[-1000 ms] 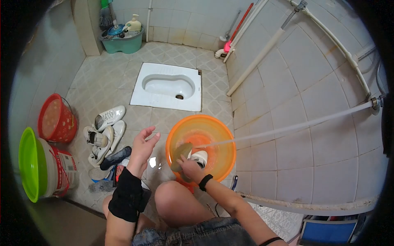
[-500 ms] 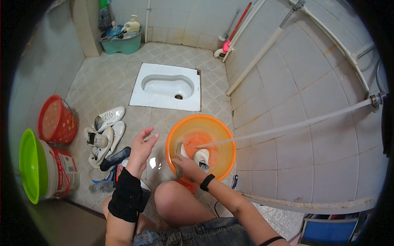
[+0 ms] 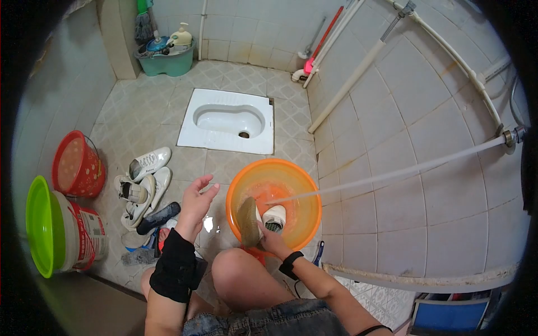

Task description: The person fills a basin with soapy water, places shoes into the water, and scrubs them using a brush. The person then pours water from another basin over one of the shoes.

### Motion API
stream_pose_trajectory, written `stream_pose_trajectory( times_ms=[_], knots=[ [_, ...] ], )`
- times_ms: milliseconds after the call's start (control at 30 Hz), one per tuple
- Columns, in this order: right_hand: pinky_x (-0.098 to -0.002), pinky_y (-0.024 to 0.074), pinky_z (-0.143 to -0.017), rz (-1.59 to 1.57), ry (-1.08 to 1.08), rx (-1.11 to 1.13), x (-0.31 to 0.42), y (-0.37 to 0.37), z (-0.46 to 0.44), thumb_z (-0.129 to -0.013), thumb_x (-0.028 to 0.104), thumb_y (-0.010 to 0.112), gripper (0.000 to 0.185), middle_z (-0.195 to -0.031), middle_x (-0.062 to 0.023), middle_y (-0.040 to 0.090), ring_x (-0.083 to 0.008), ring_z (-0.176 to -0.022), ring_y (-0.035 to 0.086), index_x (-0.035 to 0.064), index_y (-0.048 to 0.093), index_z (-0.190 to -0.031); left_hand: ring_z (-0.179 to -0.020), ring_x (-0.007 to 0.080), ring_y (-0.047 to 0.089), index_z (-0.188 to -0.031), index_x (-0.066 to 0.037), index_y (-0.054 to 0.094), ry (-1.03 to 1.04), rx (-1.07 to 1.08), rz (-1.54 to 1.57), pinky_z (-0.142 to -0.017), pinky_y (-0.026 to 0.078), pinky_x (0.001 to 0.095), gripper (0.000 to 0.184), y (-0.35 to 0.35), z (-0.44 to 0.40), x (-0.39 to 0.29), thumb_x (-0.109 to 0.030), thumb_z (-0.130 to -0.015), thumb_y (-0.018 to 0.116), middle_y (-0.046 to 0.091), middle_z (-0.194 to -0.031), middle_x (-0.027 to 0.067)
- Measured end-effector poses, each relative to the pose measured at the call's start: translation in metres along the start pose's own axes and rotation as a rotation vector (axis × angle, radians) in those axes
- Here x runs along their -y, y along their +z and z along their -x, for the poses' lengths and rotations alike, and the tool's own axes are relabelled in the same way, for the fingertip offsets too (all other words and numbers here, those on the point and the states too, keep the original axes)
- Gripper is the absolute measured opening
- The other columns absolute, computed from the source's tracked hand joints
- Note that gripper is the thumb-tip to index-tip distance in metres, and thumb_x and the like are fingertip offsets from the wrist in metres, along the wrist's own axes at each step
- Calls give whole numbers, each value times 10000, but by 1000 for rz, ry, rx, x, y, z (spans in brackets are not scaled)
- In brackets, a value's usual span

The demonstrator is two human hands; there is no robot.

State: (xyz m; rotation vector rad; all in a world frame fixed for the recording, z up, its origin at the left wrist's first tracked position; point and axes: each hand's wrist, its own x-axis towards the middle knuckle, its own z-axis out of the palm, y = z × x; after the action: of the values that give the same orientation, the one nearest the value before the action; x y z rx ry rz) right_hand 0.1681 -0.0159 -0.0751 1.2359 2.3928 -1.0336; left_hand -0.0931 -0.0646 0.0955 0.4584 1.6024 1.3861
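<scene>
My right hand (image 3: 273,242) grips a shoe (image 3: 248,222) over the near left part of an orange basin (image 3: 309,235). The shoe's brownish sole faces up and to the left. A second white shoe (image 3: 274,216) lies in the basin, just right of the held one. Water (image 3: 392,175) jets from a wall tap (image 3: 513,136) and lands inside the basin. My left hand (image 3: 197,204) hovers left of the basin with its fingers apart, holding nothing; a black sleeve covers its wrist.
Several white shoes (image 3: 149,163) and a dark shoe (image 3: 158,218) lie on the tiled floor at left. Beside them stand a red bucket (image 3: 92,171), a white bucket (image 3: 84,235) and a green basin (image 3: 38,224). A squat toilet (image 3: 188,131) is set in the floor ahead. A blue-handled brush (image 3: 319,253) lies right of the orange basin.
My right hand has turned the shoe so that more of its sole shows, and has shifted slightly right and down. My left hand has barely moved. The water keeps running.
</scene>
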Motion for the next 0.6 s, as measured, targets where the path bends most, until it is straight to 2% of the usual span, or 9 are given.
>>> stream_pose_trajectory(
  times_ms=[67,167,267,467,600],
  knots=[
    [-447,431,-732,-97,115,-116,-4,8,-4,-754,187,501,596,-895,-250,569,-391,-827,557,100,272,-1297,-971,123,445,-1137,-64,485,-3,13,-10,-744,383,254,411,-1,-1,1,-240,-788,611,476,-1118,68],
    [-435,435,-739,-62,84,-110,-14,13,-10,-744,220,546,587,-916,-253,565,-401,-850,551,59,306,-1254,-976,125,445,-1144,-60,479,7,13,-14,-746,383,254,420,-1,-2,1,-240,-788,611,468,-1134,76],
    [-456,436,-705,-58,134,-153,-14,15,-8,-746,210,564,495,-843,-252,574,-401,-830,555,75,359,-1176,-968,125,448,-1137,-59,484,20,20,-16,-744,385,253,415,-1,-3,3,-244,-788,612,467,-1135,79],
    [-465,428,-675,-74,119,-206,3,2,4,-737,260,594,366,-828,-234,579,-407,-766,561,79,415,-1000,-954,123,452,-1123,-61,495,26,18,0,-734,392,251,393,0,-4,4,-236,-791,610,470,-1126,71],
    [-462,424,-671,-81,125,-204,4,3,4,-743,272,592,347,-812,-217,586,-398,-747,567,79,416,-972,-954,124,453,-1123,-62,497,9,19,-9,-731,393,250,387,2,-3,1,-225,-791,610,473,-1122,69]
  ],
)
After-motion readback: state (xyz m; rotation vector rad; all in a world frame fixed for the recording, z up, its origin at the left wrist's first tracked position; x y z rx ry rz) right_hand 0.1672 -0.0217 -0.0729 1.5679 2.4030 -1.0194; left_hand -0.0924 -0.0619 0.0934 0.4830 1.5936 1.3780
